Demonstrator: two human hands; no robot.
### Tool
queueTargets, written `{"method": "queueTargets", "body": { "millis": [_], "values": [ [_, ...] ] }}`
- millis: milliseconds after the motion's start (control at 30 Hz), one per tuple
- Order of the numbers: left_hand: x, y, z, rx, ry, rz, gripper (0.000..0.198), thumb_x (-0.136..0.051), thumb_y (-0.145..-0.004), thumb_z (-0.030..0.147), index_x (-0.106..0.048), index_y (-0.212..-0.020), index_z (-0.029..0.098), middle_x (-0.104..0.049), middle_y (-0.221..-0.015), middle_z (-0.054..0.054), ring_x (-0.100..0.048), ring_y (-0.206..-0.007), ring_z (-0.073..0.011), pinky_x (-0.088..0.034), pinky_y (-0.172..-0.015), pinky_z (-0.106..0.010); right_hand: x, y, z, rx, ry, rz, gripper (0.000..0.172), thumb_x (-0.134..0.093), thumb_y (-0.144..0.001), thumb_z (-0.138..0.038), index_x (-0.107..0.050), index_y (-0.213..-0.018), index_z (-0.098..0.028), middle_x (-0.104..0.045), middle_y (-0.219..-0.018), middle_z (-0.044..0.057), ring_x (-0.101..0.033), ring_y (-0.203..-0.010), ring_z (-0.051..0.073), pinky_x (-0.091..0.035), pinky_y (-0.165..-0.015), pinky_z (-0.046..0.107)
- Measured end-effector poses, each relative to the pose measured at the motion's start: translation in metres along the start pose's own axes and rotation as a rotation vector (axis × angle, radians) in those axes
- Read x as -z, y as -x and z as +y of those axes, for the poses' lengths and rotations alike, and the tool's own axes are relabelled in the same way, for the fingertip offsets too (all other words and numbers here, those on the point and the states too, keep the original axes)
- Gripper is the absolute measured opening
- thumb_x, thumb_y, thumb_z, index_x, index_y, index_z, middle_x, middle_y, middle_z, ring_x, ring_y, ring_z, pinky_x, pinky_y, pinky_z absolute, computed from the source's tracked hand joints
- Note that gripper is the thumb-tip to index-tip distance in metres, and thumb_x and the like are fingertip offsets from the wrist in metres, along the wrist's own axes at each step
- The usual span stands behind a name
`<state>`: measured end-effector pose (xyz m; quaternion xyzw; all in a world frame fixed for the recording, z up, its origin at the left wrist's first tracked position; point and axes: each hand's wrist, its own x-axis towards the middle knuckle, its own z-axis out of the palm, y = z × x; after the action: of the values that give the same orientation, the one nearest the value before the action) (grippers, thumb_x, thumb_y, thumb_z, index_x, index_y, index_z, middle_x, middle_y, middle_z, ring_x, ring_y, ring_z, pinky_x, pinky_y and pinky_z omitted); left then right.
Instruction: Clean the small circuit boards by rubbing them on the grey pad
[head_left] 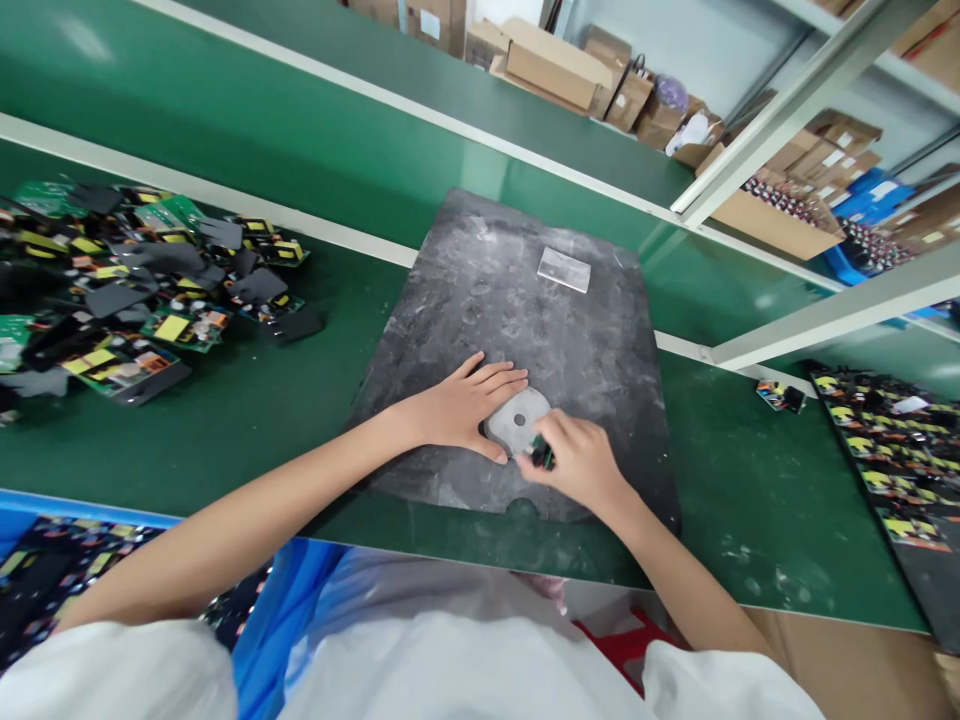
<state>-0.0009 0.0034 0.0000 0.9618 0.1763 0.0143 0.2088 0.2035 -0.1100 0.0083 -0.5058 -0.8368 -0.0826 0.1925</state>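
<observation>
Grey disc [527, 403] between hands [472, 405] [577, 460], dark part [541, 456] in right

– Where does the view look from?
– The wearer's head, facing forward and down at the left hand [474, 408] and right hand [579, 455].
– How near?
– Near the black mat [495, 310] at centre; cardboard boxes [553, 76] stand farther off along the top.
</observation>
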Motion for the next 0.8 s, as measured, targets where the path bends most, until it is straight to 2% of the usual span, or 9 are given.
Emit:
{"method": "queueTargets", "body": {
  "millis": [100,233,400,567,700,800],
  "values": [
    [-0.0006,0.0,-0.0005,0.003,-0.006,0.008,0.104,-0.043,-0.077,0.082,-0.02,-0.153,0.014,-0.018,-0.159,-0.012,-0.013,-0.148,-0.0301,0.008,-0.117,-0.048,0.0006,-0.0005,0.0023,-0.077,0.062,0.047,0.02,-0.053,-0.084,-0.038,-0.053,-0.076,-0.019,-0.052,-0.067,0.0,-0.049,-0.055,0.012,-0.031,-0.053,0.025],
    [-0.0016,0.0004,-0.002,-0.009,-0.007,0.003,0.102,-0.04,-0.08,0.081,-0.018,-0.153,0.014,-0.017,-0.16,-0.011,-0.012,-0.148,-0.0294,0.009,-0.117,-0.047,-0.0001,-0.0011,-0.0039,0.073,-0.034,-0.025,0.023,-0.054,-0.083,-0.04,-0.051,-0.073,-0.02,-0.05,-0.065,-0.002,-0.047,-0.054,0.01,-0.031,-0.053,0.023],
    [-0.0014,0.0002,-0.0012,0.002,-0.014,0.007,0.104,-0.041,-0.078,0.082,-0.018,-0.153,0.014,-0.018,-0.16,-0.011,-0.013,-0.148,-0.0292,0.009,-0.117,-0.046,-0.0033,-0.0012,-0.0016,-0.092,0.022,0.041,0.023,-0.053,-0.085,-0.04,-0.052,-0.077,-0.018,-0.053,-0.066,-0.001,-0.049,-0.054,0.011,-0.03,-0.052,0.024],
    [-0.0003,-0.0004,0.0,0.002,-0.017,-0.003,0.102,-0.041,-0.079,0.081,-0.018,-0.154,0.016,-0.019,-0.159,-0.011,-0.014,-0.147,-0.0299,0.007,-0.117,-0.047,-0.0048,0.0002,-0.0057,0.043,-0.031,-0.017,0.027,-0.053,-0.084,-0.045,-0.051,-0.074,-0.02,-0.052,-0.064,-0.002,-0.048,-0.053,0.011,-0.031,-0.053,0.024],
    [-0.0004,-0.0004,-0.0006,0.002,-0.026,0.007,0.103,-0.04,-0.078,0.082,-0.018,-0.153,0.016,-0.018,-0.159,-0.011,-0.013,-0.148,-0.0297,0.007,-0.117,-0.047,-0.0055,-0.0004,0.0002,-0.142,0.045,0.06,0.025,-0.054,-0.086,-0.042,-0.052,-0.078,-0.019,-0.055,-0.067,0.0,-0.051,-0.055,0.012,-0.03,-0.052,0.024],
    [-0.001,0.0001,-0.0012,-0.002,-0.031,0.009,0.103,-0.039,-0.078,0.083,-0.018,-0.153,0.016,-0.019,-0.159,-0.011,-0.014,-0.147,-0.0296,0.007,-0.117,-0.047,-0.0042,0.0006,-0.0002,-0.117,-0.012,0.013,0.026,-0.054,-0.085,-0.044,-0.052,-0.078,-0.019,-0.055,-0.068,0.0,-0.051,-0.056,0.012,-0.031,-0.053,0.024]
  ]
}}
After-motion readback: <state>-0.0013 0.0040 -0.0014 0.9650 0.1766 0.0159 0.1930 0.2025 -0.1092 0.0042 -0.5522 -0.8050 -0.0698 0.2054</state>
